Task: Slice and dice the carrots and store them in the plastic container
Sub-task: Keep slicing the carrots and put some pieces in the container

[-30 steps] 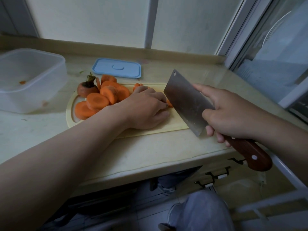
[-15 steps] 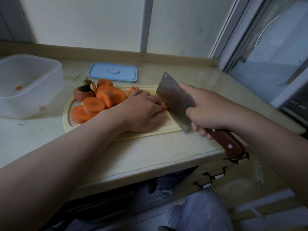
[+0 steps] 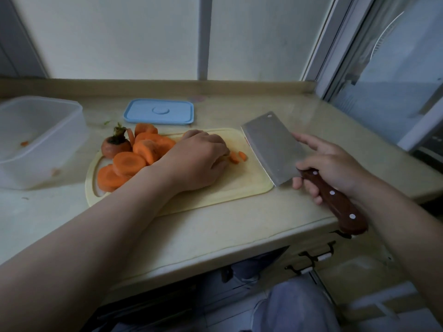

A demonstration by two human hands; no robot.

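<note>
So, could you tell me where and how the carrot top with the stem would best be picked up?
Probably pinch the carrot top by its rounded orange sides, coming from above and the left: it sits stem-up at the cutting board's far left, and carrot slices crowd its right and near sides.

Left hand (image 3: 199, 161) is lying palm-down on the cutting board (image 3: 223, 190), fingers curled over something hidden beneath them. Two small carrot bits (image 3: 237, 156) are sitting just beside its fingertips. Right hand (image 3: 333, 164) is gripping the cleaver (image 3: 275, 148) by its wooden handle, index finger lying along the blade's flat; blade is tilting over the board's right edge, apart from the bits. Thick carrot slices (image 3: 130, 161) are piling at the board's left end, carrot top (image 3: 116, 143) touching them. Clear plastic container (image 3: 36, 140) is sitting left on the worktop (image 3: 215, 231), orange scraps inside. Blue lid (image 3: 159, 111) is lying flat behind the board.
</note>
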